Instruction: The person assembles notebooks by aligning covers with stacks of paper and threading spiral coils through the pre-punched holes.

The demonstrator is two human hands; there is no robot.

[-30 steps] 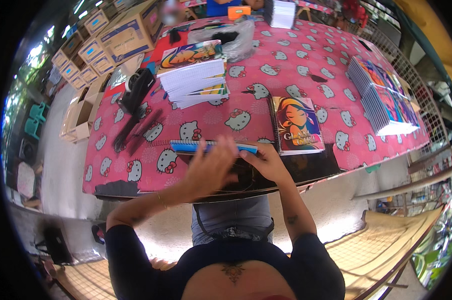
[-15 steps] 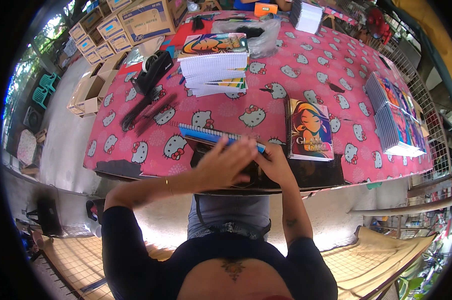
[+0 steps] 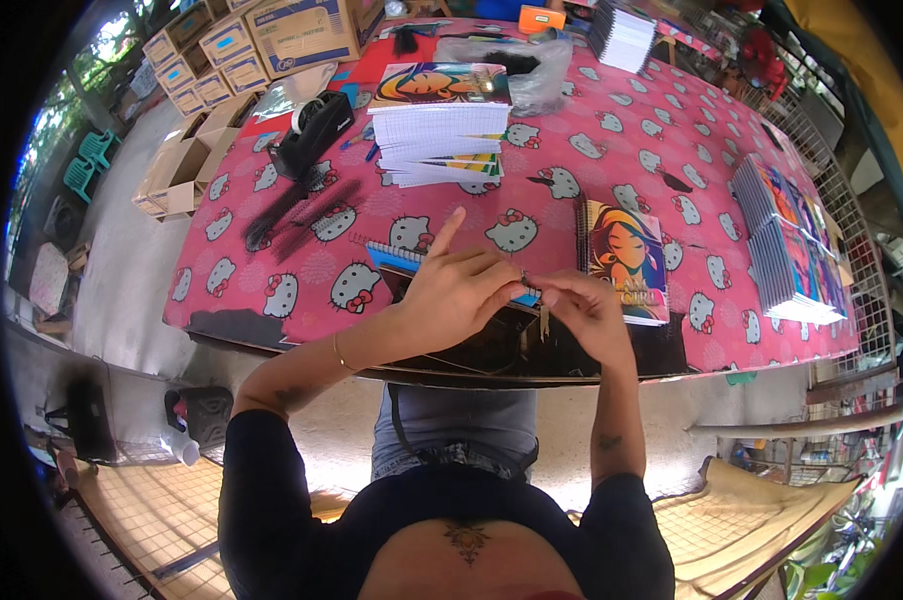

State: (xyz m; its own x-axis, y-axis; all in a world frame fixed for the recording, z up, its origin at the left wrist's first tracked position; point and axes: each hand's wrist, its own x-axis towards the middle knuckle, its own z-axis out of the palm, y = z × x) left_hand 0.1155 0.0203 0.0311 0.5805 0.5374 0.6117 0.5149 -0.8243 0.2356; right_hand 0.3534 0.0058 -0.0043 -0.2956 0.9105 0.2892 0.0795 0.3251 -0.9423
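A notebook with a blue edge (image 3: 390, 257) leans at the table's front, its spiral binding running along the top. A bit of loose coil sticks out past its left end. My left hand (image 3: 462, 285) lies over the spine, one finger raised, the thumb and other fingers closed at the right end. There my right hand (image 3: 590, 312) pinches the end of the coil with thumb and fingertips; the coil tip is mostly hidden between them. To the right lies a small stack of spiral notebooks (image 3: 627, 255) with a drawn woman's face on the cover.
Behind stands a tall notebook stack (image 3: 442, 125), with a black tape dispenser (image 3: 314, 135) and loose black coils (image 3: 302, 215) to its left. More bound notebooks (image 3: 792, 245) stand at the right edge. Cardboard boxes (image 3: 302, 35) are piled at the far left.
My left hand has turned from lying flat across the spine to closed fingers with one raised. My right hand has shifted from gripping the notebook's right end to a fingertip pinch there.
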